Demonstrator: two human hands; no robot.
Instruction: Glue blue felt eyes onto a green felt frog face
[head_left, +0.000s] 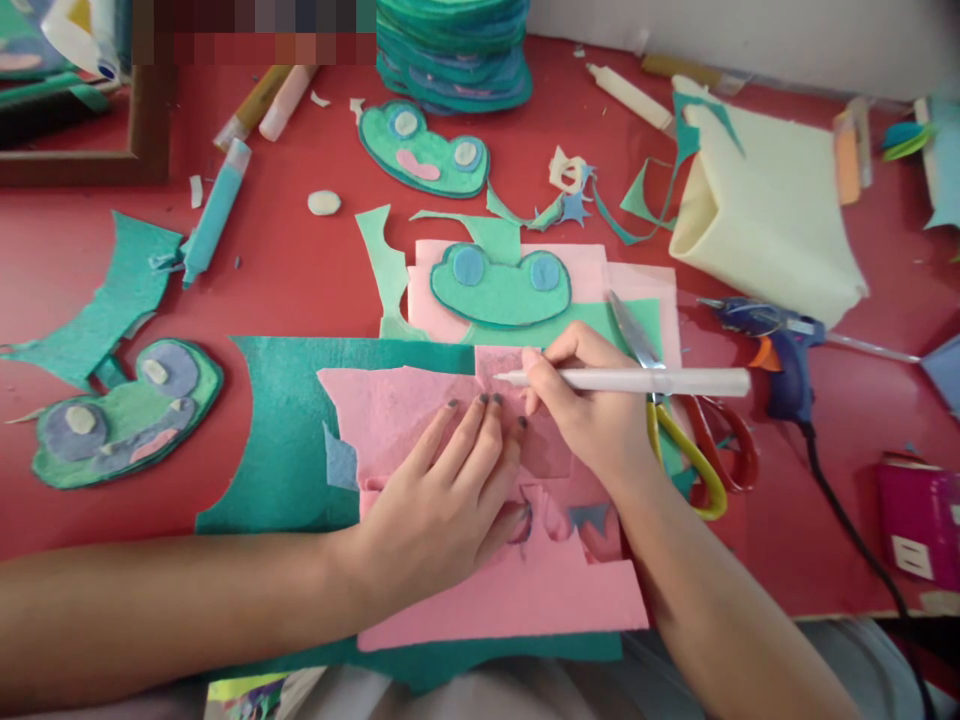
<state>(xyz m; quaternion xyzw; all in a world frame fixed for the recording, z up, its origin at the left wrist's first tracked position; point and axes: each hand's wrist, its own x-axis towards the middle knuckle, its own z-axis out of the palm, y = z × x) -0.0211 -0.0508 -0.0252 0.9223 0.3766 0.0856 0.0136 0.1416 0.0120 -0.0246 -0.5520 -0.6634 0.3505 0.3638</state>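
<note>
Pink felt [420,605] lies in layers over a dark green felt sheet [292,430]. My left hand [450,480] rests flat on the upper pink piece, fingers stretched out and holding nothing. In my right hand [592,400] is a white pen [697,382], gripped between thumb and fingers, its tip touching or just above the pink felt near my left fingertips. Just beyond the hands, a green frog-head shape [499,290] with two blue circles lies on pale pink and light green felt. Scissors with yellow handles [701,470] sit beside my right wrist, partly hidden.
Finished frog faces lie at left [127,415] and at the back [427,150], near a stack of green felt shapes [454,50]. A blue glue gun [784,350] with a black cord is at right, below folded cream felt [780,200]. A teal glue tube [217,212] lies at left.
</note>
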